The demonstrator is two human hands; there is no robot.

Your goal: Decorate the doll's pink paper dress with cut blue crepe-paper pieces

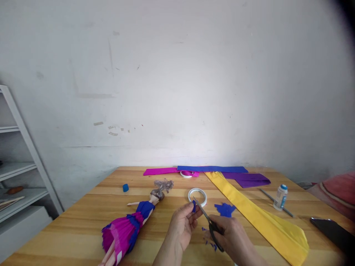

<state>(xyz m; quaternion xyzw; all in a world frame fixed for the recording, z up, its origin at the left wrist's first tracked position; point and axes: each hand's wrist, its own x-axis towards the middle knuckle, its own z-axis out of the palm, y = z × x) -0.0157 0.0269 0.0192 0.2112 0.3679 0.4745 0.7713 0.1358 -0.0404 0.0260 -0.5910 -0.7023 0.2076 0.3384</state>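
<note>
My left hand (181, 227) pinches a small blue paper piece (194, 207) between thumb and fingers. My right hand (231, 236) grips black-handled scissors (206, 218), whose blades point up-left and meet the blue piece. Just beyond the blades a white tape ring (197, 196) lies flat on the wooden table (83, 221). A doll (130, 229) in a magenta and blue paper dress lies to the left of my hands. Blue paper scraps (225, 210) lie to the right of the scissors, with tiny bits under my hands.
A long yellow crepe paper strip (257, 214) runs diagonally at right. Magenta (161, 171), blue (212, 169) and purple (248, 180) strips lie at the far edge. A glue bottle (280, 197), grey stick (274, 202), blue cap (125, 187), dark phone (331, 231) and white shelving (16, 173) surround.
</note>
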